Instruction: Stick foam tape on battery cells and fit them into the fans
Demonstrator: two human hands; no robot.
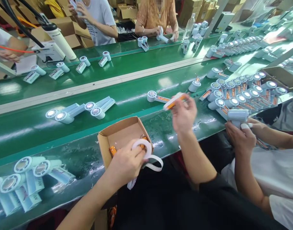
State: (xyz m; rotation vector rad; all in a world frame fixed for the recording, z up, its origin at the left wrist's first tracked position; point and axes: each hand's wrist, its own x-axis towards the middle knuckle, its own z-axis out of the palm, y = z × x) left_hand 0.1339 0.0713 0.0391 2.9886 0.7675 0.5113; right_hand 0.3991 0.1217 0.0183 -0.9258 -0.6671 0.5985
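My left hand [124, 161] is closed on a roll of white tape [149, 149], held over the front of a small cardboard box [122, 131]. A loose strip of the tape [158, 164] curls out to the right of the roll. Inside the box lie orange batteries [112, 150], partly hidden by the hand. My right hand [185, 115] is raised over the bench edge, pinching an orange battery [172, 103] with a white strip along it; both are slightly blurred. Just behind it lies a light blue fan housing [152, 95] with an orange piece in its handle.
Light blue fan housings [62, 116] lie on the green conveyor belt [127, 108], more [24, 179] at front left. Rows of them [233, 102] stand at right, beside a co-worker's hands [242, 137] holding a fan. Other people work across the belt. A white cylinder [60, 41] stands back left.
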